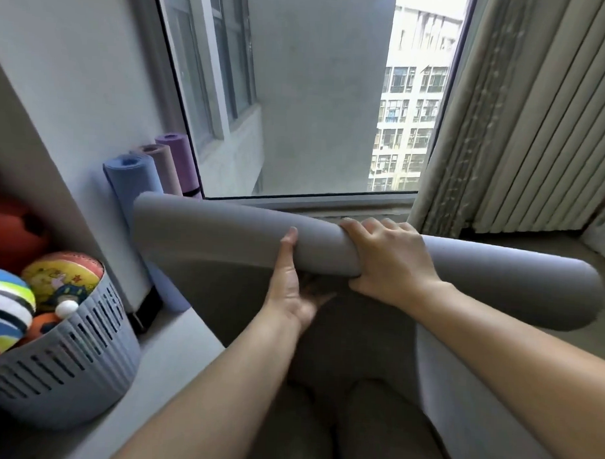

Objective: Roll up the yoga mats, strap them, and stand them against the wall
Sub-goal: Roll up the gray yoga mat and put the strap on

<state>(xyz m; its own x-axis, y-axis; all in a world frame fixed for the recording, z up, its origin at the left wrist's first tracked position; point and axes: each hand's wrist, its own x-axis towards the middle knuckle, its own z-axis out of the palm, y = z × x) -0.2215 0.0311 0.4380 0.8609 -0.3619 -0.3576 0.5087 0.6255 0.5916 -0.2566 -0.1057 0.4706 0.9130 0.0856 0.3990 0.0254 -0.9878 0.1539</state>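
A grey yoga mat (208, 233), rolled into a long tube, is held level across the middle of the view in front of the window. My right hand (386, 256) grips the roll from above at its middle, fingers curled over the top. My left hand (288, 287) reaches under the roll with its thumb against the near side; its fingers are mostly hidden beneath. Three rolled mats stand upright in the left corner against the wall: a blue mat (135, 179), a pink mat (162, 166) and a purple mat (180, 156).
A grey slotted basket (84, 352) full of coloured balls sits on a white ledge at the lower left. A large window (299, 92) fills the back. Beige curtains (524, 117) hang at the right. My knees are below, in grey trousers.
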